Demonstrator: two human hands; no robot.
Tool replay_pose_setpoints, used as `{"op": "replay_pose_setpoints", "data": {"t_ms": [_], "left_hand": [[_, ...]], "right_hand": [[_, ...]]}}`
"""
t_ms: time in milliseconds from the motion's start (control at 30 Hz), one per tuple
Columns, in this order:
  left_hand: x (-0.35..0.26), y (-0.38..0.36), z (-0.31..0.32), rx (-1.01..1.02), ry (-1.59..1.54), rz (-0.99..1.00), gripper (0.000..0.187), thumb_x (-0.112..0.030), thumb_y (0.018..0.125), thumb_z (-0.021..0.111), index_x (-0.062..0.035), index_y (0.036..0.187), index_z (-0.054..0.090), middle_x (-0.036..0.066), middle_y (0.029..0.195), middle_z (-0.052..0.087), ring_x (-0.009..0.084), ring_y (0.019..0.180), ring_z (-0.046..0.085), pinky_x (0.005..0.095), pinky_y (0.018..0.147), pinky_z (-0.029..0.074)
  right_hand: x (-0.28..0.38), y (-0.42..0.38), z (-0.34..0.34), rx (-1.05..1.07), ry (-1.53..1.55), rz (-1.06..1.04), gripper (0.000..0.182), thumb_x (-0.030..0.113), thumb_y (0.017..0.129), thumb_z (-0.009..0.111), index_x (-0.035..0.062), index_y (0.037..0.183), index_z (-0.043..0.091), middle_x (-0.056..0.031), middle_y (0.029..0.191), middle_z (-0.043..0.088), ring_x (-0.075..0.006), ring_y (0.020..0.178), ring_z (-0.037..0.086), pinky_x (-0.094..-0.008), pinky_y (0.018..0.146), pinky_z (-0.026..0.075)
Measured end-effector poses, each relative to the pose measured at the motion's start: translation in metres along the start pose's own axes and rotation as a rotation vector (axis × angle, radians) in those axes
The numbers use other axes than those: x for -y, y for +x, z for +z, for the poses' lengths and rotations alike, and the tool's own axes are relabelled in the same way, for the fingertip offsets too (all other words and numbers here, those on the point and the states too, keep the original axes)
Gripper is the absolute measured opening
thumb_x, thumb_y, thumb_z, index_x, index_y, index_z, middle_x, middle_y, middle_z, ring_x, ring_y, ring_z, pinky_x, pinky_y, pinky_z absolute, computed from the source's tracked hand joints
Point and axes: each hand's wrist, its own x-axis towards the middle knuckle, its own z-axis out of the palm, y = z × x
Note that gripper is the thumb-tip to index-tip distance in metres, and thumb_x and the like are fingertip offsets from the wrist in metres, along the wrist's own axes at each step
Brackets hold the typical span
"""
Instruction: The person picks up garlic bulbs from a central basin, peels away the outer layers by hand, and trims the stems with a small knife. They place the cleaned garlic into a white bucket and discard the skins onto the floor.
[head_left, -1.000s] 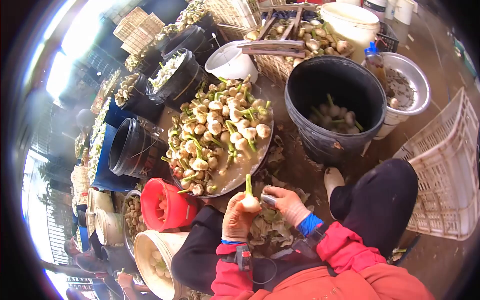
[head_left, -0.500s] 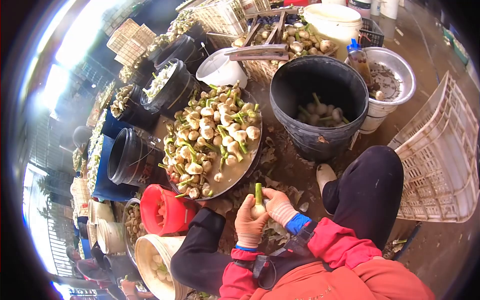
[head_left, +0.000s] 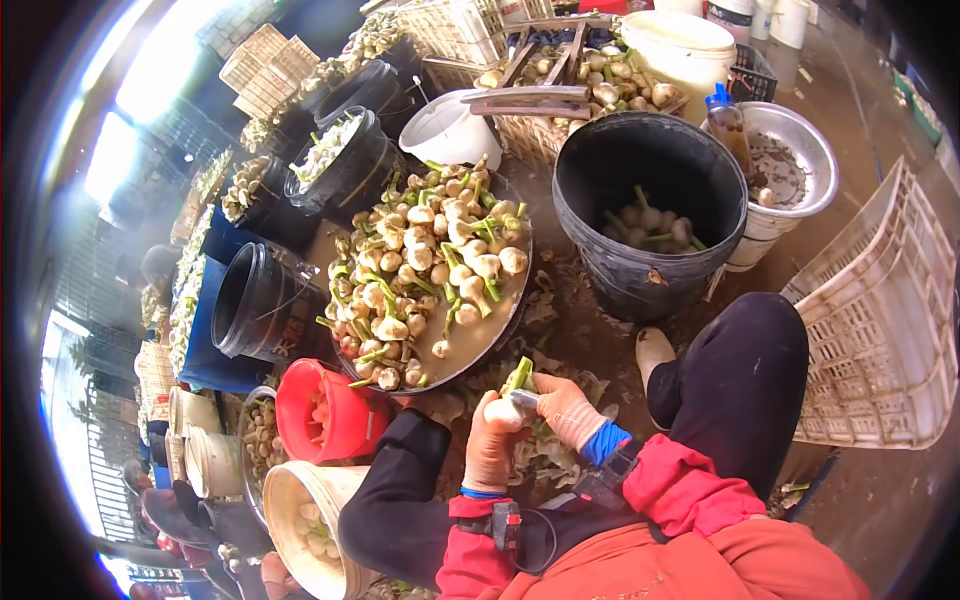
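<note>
My left hand (head_left: 489, 445), in an orange-tan glove, is closed around a white garlic bulb (head_left: 503, 413) with a short green stem tilted up and to the right. My right hand (head_left: 568, 413), gloved alike, is closed on a small grey knife (head_left: 524, 398); its blade lies against the bulb near the stem, and the handle is hidden in my fingers. Just beyond my hands stands a wide basin (head_left: 522, 300) of murky water, heaped with garlic bulbs (head_left: 420, 250) with cut green stems. Peeled skins (head_left: 550, 465) litter the ground below.
A black bucket (head_left: 650, 270) holding some bulbs stands ahead to the right. At left are a red bucket (head_left: 330, 410) and a cream bucket (head_left: 300, 490). A white plastic crate (head_left: 870, 330) leans at far right. More tubs and crates fill the back, and people are at lower left.
The garlic bulb has tilted, its stem now leaning right instead of upright. A grey blade now shows at my right fingers. The view has shifted slightly.
</note>
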Motion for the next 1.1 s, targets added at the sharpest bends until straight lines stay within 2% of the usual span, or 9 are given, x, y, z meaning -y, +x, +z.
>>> {"op": "replay_pose_setpoints", "data": {"t_ms": [167,233,267,400,500,600,733,967,1100], "left_hand": [[-0.013,-0.005,0.011,-0.059,0.153,0.144,0.073,-0.055,0.077,0.064,-0.0053,0.126,0.043,0.010,0.098,0.059,0.0160,0.074,0.059,0.0245,0.057,0.050],[-0.023,-0.003,-0.006,0.188,-0.448,-0.335,0.069,-0.061,0.078,0.058,-0.0039,0.116,0.052,0.009,0.083,0.060,0.0143,0.056,0.054,0.0244,0.042,0.043],[-0.031,-0.004,0.000,0.042,-0.357,-0.411,0.070,-0.071,0.077,0.048,-0.0059,0.100,0.059,0.008,0.073,0.059,0.0144,0.049,0.051,0.0227,0.038,0.037],[0.006,0.014,-0.029,-0.370,-0.220,-0.133,0.061,-0.060,0.081,0.055,-0.0062,0.110,0.048,0.009,0.082,0.061,0.0167,0.056,0.057,0.0239,0.041,0.042],[-0.008,-0.008,0.013,-0.232,-0.104,0.154,0.074,-0.047,0.079,0.067,-0.0057,0.130,0.031,0.010,0.109,0.053,0.0198,0.086,0.057,0.0317,0.068,0.050],[0.011,0.000,0.008,-0.191,0.123,0.334,0.082,-0.033,0.074,0.077,-0.0053,0.133,0.027,0.006,0.110,0.049,0.0139,0.093,0.050,0.0247,0.080,0.043],[-0.004,0.009,-0.001,-0.504,-0.141,0.158,0.031,-0.033,0.083,0.066,-0.0067,0.095,0.058,0.006,0.082,0.059,0.0147,0.069,0.058,0.0266,0.060,0.049],[-0.034,-0.010,0.005,-0.271,-0.408,0.041,0.047,-0.049,0.082,0.061,-0.0051,0.099,0.061,0.008,0.094,0.062,0.0215,0.080,0.062,0.0291,0.058,0.055],[-0.022,-0.002,-0.005,-0.390,-0.122,0.105,0.048,-0.046,0.082,0.063,-0.0049,0.106,0.060,0.006,0.095,0.060,0.0156,0.078,0.060,0.0275,0.062,0.052]], "right_hand": [[0.017,-0.010,0.007,-0.050,0.055,0.023,0.036,-0.009,0.077,0.053,-0.0007,0.111,0.060,-0.0041,0.102,0.063,-0.0121,0.093,0.058,-0.0252,0.084,0.045],[0.017,-0.014,0.011,-0.078,-0.020,0.068,0.036,-0.011,0.077,0.052,-0.0006,0.110,0.061,-0.0043,0.102,0.064,-0.0122,0.093,0.058,-0.0248,0.083,0.046],[0.005,-0.010,0.009,-0.017,0.069,0.029,0.037,-0.013,0.076,0.050,-0.0012,0.110,0.061,-0.0049,0.101,0.064,-0.0134,0.091,0.059,-0.0251,0.082,0.046],[-0.017,-0.001,0.008,-0.038,0.144,-0.015,0.038,-0.014,0.077,0.049,0.0006,0.110,0.062,-0.0048,0.099,0.065,-0.0134,0.087,0.060,-0.0248,0.079,0.048],[-0.005,-0.004,0.008,-0.131,0.009,0.003,0.035,-0.008,0.079,0.054,0.0038,0.111,0.062,-0.0038,0.100,0.065,-0.0126,0.088,0.060,-0.0239,0.077,0.048],[-0.007,-0.012,0.017,0.030,-0.320,-0.116,0.032,-0.002,0.081,0.057,0.0057,0.112,0.060,-0.0061,0.101,0.065,-0.0130,0.093,0.058,-0.0265,0.077,0.048],[-0.015,-0.008,0.018,-0.016,-0.540,-0.165,0.024,0.002,0.081,0.060,0.0050,0.105,0.062,-0.0072,0.094,0.066,-0.0133,0.085,0.059,-0.0277,0.074,0.048],[-0.014,0.027,-0.048,-0.562,-0.333,-0.107,0.024,0.004,0.077,0.063,0.0055,0.101,0.064,-0.0076,0.084,0.066,-0.0127,0.077,0.057,-0.0291,0.069,0.046],[-0.037,0.015,-0.031,-0.269,-1.079,-0.499,0.035,0.014,0.075,0.066,0.0085,0.109,0.060,-0.0106,0.102,0.064,-0.0302,0.096,0.060,-0.0321,0.084,0.046]]}}
